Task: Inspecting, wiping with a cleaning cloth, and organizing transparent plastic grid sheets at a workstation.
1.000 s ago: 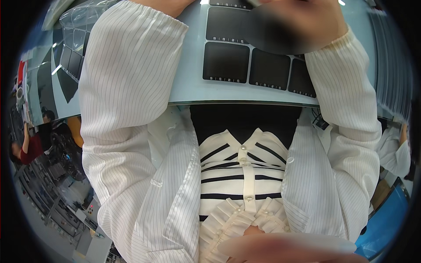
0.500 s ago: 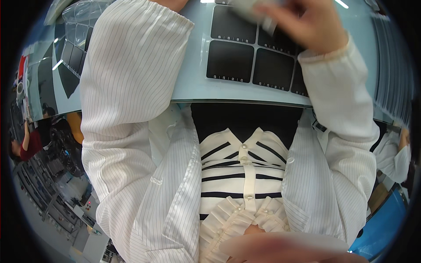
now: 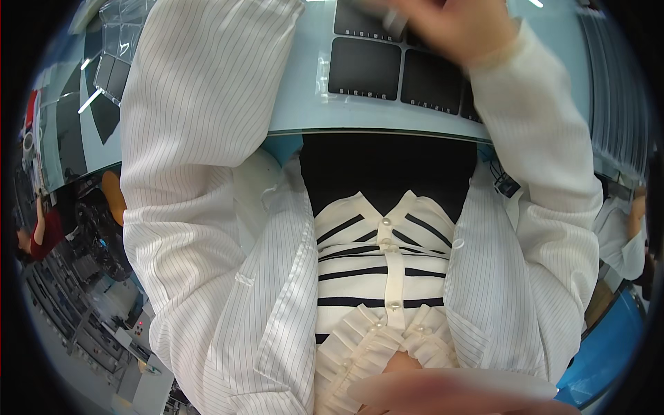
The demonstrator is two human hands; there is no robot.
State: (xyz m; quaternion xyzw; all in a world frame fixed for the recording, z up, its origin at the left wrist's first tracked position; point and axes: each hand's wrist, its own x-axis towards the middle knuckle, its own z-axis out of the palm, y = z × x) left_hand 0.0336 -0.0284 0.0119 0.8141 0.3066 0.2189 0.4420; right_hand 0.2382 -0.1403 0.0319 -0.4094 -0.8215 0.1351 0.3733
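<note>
My right hand (image 3: 465, 29) is over the dark panels at the top of the view, its fingers bent and partly cut off by the edge. A small whitish piece (image 3: 395, 23) shows at its fingertips, too blurred to name. Below the hand lies a grid of black rounded rectangular panels (image 3: 364, 68), each with a row of small light marks along its lower edge. They rest on a pale blue glassy tabletop (image 3: 297, 111). My left sleeve (image 3: 207, 90) reaches up past the top edge, and the left hand is out of sight.
At the left, a clear plastic tray (image 3: 123, 31) with pockets stands near dark sheets (image 3: 105, 114). Stacked translucent sheets (image 3: 612, 90) line the right side. The table's front edge (image 3: 380, 131) runs before my body. Other people are at the far left (image 3: 45, 232) and far right (image 3: 619, 235).
The panels and table edge sit higher in the picture now. My right hand has shifted up and left with the whitish piece. The sliver of my left hand has gone from view.
</note>
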